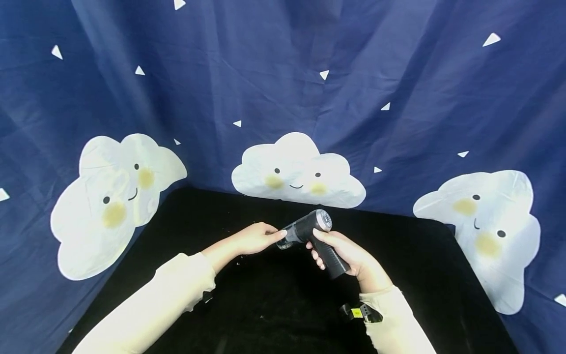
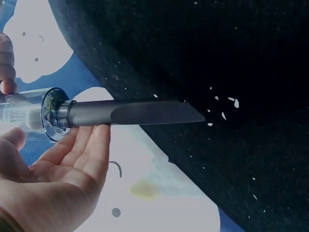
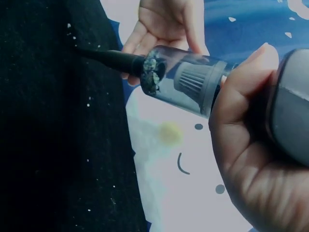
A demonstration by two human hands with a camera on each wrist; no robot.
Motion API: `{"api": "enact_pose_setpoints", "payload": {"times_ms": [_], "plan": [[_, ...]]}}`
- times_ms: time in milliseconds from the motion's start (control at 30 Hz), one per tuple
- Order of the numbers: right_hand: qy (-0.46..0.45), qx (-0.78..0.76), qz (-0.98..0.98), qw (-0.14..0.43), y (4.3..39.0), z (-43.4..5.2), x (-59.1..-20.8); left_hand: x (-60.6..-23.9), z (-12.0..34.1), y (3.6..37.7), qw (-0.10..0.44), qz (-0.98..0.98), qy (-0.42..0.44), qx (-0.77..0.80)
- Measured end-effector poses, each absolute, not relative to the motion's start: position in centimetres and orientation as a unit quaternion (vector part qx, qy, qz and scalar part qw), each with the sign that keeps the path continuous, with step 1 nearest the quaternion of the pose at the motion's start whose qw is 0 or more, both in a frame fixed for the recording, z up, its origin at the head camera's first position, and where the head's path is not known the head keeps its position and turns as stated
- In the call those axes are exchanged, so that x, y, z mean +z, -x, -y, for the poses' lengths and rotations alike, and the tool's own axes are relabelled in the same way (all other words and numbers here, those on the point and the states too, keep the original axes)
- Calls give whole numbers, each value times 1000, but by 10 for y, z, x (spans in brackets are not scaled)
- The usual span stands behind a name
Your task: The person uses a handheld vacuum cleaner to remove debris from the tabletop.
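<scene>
Your right hand (image 1: 349, 255) grips the vacuum (image 1: 316, 236) handle; its long nozzle (image 2: 135, 112) points left across your left hand's (image 1: 254, 239) relaxed fingers (image 2: 89, 150), over the counter (image 1: 420, 275).

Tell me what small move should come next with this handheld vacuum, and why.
Probably lower the nozzle tip onto the black cloth and ease it toward the white crumbs just beyond it. The right hand grips the vacuum by its handle, the left hand steadies the nozzle base, the clear cup already holds debris, and specks remain on the cloth.
</scene>
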State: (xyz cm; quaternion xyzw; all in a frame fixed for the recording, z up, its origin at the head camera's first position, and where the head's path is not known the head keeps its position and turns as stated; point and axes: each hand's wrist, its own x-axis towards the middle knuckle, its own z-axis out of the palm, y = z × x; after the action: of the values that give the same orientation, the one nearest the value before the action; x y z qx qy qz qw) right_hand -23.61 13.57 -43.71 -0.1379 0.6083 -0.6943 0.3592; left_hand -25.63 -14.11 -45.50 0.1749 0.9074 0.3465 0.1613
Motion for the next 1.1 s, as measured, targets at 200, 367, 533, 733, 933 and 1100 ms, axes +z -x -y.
{"api": "enact_pose_setpoints", "payload": {"times_ms": [200,367,533,733,933,1100], "plan": [[138,-702,-599,360,234,-131,-444,-458,145,255,161,-912,-169,337],[137,-707,-587,370,231,-125,-449,-459,152,250,171,-915,-156,330],[138,-707,-578,383,230,-124,-449,-456,155,244,181,-914,-153,330],[148,-704,-590,366,232,-129,-443,-450,150,247,162,-915,-166,331],[141,-702,-611,337,236,-134,-438,-449,140,260,144,-911,-185,338],[131,-703,-614,335,239,-131,-442,-454,142,266,154,-911,-180,338]]}}
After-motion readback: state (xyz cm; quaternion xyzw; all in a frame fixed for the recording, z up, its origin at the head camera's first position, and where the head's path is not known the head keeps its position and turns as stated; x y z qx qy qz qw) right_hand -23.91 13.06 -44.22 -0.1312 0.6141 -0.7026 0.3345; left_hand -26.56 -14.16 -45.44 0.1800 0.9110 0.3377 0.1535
